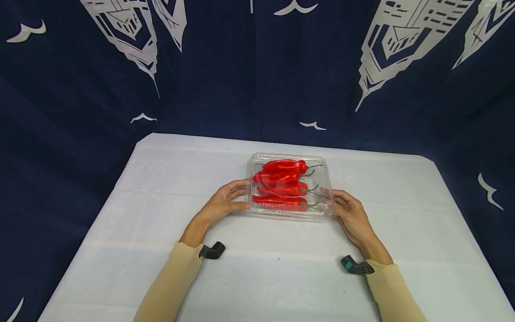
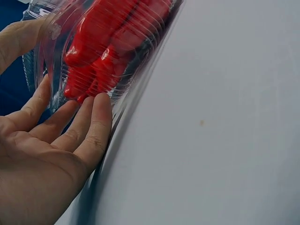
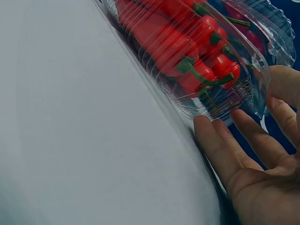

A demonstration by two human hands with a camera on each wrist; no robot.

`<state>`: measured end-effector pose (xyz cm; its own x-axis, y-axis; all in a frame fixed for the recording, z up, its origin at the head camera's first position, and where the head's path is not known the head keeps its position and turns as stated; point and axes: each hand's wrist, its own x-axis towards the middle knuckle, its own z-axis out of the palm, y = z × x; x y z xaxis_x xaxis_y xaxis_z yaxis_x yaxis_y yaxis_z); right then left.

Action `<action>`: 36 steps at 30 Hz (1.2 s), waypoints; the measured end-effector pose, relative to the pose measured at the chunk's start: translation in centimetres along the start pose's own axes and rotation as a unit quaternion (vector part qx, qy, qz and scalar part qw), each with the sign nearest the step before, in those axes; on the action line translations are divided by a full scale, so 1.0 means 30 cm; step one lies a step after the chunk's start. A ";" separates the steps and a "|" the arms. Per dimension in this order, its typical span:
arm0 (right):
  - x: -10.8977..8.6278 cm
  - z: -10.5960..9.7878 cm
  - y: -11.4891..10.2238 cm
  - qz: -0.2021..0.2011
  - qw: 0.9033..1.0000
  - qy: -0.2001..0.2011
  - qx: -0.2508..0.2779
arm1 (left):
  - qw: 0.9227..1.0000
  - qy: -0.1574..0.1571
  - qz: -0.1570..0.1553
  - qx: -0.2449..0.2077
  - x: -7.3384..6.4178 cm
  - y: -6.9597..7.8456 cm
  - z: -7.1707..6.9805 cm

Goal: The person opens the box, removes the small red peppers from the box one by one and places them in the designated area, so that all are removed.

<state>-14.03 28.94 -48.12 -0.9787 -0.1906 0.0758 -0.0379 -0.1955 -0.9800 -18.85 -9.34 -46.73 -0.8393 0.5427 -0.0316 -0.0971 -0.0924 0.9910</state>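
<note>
A clear plastic container (image 1: pixel 323 170) with a ribbed edge lies on the white table, with several red peppers (image 1: pixel 281 178) inside, their green stems pointing right. One slim red chili (image 1: pixel 277 200) lies along its near side. My left hand (image 1: pixel 225 203) holds the container's left end. In the left wrist view, the thumb is at the rim and the fingertips (image 2: pixel 101 101) touch the lower wall. At the opposite end, my right hand (image 1: pixel 350 214) holds the container, with the thumb by the rim and fingers (image 3: pixel 211 136) spread along the lower side.
The container rests near the far part of the white table (image 1: pixel 265 277). Behind the table hangs a dark blue curtain (image 1: pixel 257 80) with white printed shapes. Dark wrist mounts (image 1: pixel 213 250) sit at both cuffs.
</note>
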 end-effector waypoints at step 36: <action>-0.002 0.000 0.008 -0.006 1.000 0.003 -0.003 | 0.987 0.138 0.036 0.080 -0.015 -0.012 0.111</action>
<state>-13.98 28.91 -48.35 -0.9794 -0.1822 0.0866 -0.0508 -0.1923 -0.9800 -16.66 -6.78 -46.62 -0.9567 0.2898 0.0283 0.0364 0.0226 0.9991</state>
